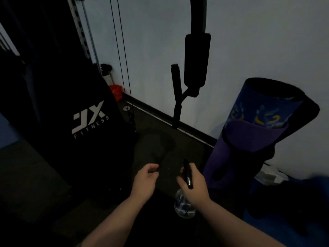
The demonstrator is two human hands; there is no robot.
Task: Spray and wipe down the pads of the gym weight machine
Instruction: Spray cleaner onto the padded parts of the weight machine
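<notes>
Both of my forearms reach in from the bottom edge, and at their ends are my two hands, side by side with a narrow gap between them. My right hand (193, 182) has its fingers (180, 180) wrapped around the black head of one spray bottle (185, 205), whose clear body hangs straight below my palm; the dim light keeps me from telling how full it is. My left hand (145, 179) is just left of the bottle, fingers loosely curled, thumb near the fingertips. Whether they pinch anything I cannot tell, though a dark thin shape seems to lie just beyond them.

Straight ahead of my fingers, high up, hangs one black padded roller (196, 59) on a curved arm, with one thin black handle bar (176, 96) beside it on the left. Far to the left of my left hand stands the dark body of the weight machine (89, 120), with white lettering, and two thin cables (122, 59) run down behind it.

Close to the right of my right hand stands one rolled mat (258, 132), purple and blue, upright against the pale wall (151, 41); its open top shows only a dark hollow. One small red thing (116, 91) sits in the far corner.

Dark floor (178, 139) lies open between the machine and the mat, bounded ahead by the skirting along the wall.
</notes>
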